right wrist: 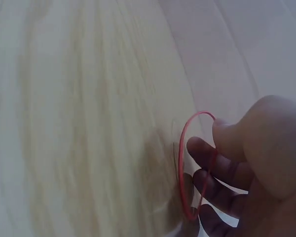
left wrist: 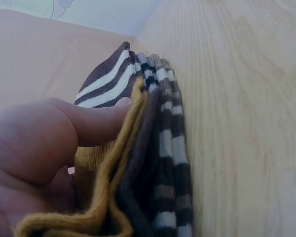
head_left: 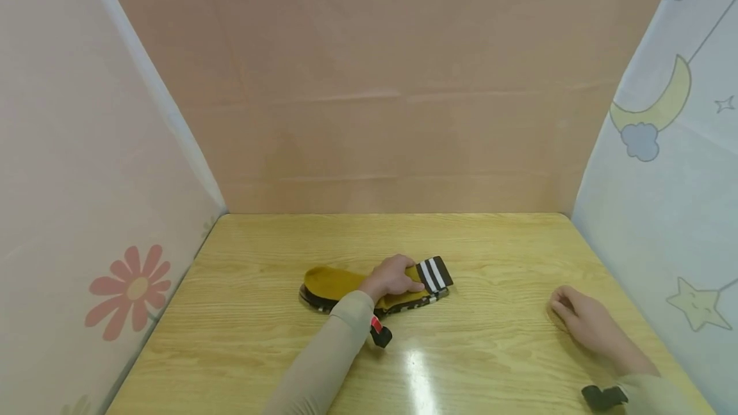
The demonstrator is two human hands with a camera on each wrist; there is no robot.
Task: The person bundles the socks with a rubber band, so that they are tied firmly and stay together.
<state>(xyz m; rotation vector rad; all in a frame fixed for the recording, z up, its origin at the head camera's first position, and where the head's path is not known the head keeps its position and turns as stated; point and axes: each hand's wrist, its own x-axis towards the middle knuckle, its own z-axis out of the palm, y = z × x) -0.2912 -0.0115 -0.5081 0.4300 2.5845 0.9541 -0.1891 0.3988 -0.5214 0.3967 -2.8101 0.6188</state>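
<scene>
Several socks lie stacked lengthwise on the table. On top is a mustard sock (head_left: 334,282) with a dark brown, white-striped cuff (head_left: 435,274). Beneath it, the left wrist view shows a plain dark sock layer (left wrist: 138,148) and a dark-and-light striped sock (left wrist: 170,148). My left hand (head_left: 392,276) grips the stack near the cuff, its thumb against the mustard fabric; the other fingers are mostly hidden. Off to the right, my right hand (head_left: 588,322) is close over the table, holding a thin red rubber band (right wrist: 181,168) between thumb and fingers.
The light wood table (head_left: 259,351) meets a brown back panel (head_left: 398,114). A pale cloth wall with a flower (head_left: 137,289) stands on the left, and one with moon and star prints (head_left: 697,309) rises close beside my right hand.
</scene>
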